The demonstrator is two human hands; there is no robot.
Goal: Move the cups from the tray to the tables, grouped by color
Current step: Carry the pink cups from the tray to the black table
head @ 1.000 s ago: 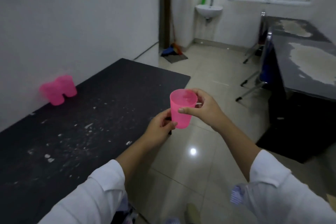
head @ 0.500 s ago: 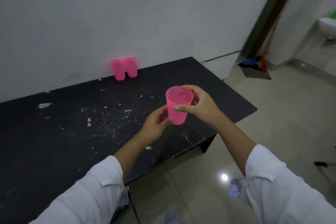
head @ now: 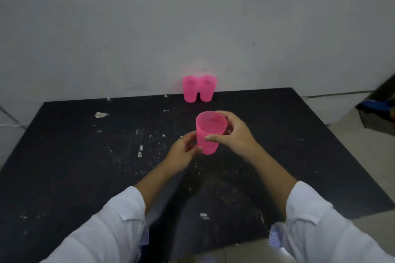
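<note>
I hold a pink plastic cup [head: 210,131] upright above the middle of the black table [head: 85,156]. My right hand [head: 234,133] wraps its side from the right, thumb across the front. My left hand [head: 183,152] grips its lower left and base. Two more pink cups [head: 199,88] stand side by side, touching, at the table's far edge against the grey wall. No tray is in view.
The tabletop is speckled with white paint flakes and chips [head: 101,115]. A grey wall closes off the far side. Tiled floor shows at the right, with a dark dustpan and blue object [head: 378,111] at the right edge.
My view has turned left to face the table squarely. The cup in both hands now hangs over the tabletop, closer to the two pink cups at the wall.
</note>
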